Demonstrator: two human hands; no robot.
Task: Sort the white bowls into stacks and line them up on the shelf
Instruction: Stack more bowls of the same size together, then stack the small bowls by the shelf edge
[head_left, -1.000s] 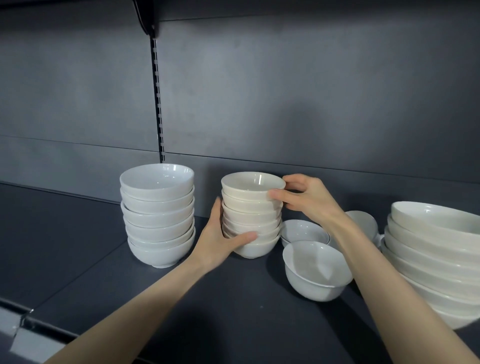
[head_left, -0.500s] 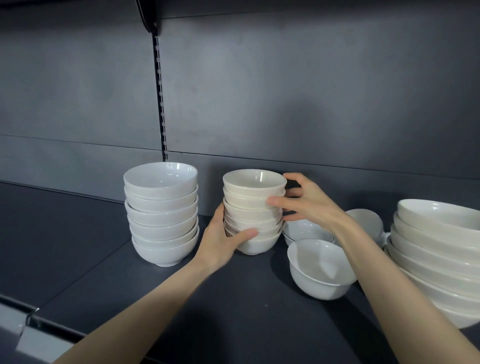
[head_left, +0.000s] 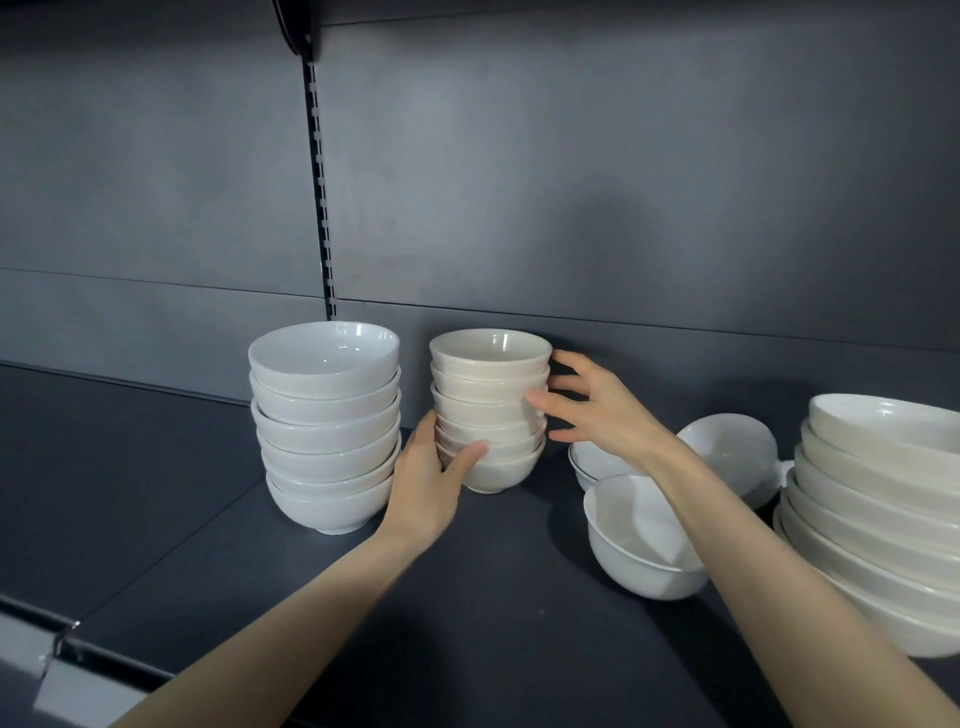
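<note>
Your left hand (head_left: 428, 486) grips the base of the cream bowl stack (head_left: 488, 395), thumb curled across its lowest bowl, just right of the taller white stack (head_left: 324, 431). Your right hand (head_left: 605, 413) is spread loose, fingertips touching the cream stack's right side. Further right on the shelf (head_left: 467, 597) sit loose bowls (head_left: 641, 540), then a wide bowl stack (head_left: 878, 519).

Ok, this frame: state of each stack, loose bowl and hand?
cream stack: upright, touched by both hands
white stack: upright, untouched
large bowl stack: untouched, far right
front loose bowl: tilted, unstacked
back loose bowls: apart from stacks, one tipped
left hand: grips cream stack's base
right hand: fingers spread, thumb touching cream stack
</note>
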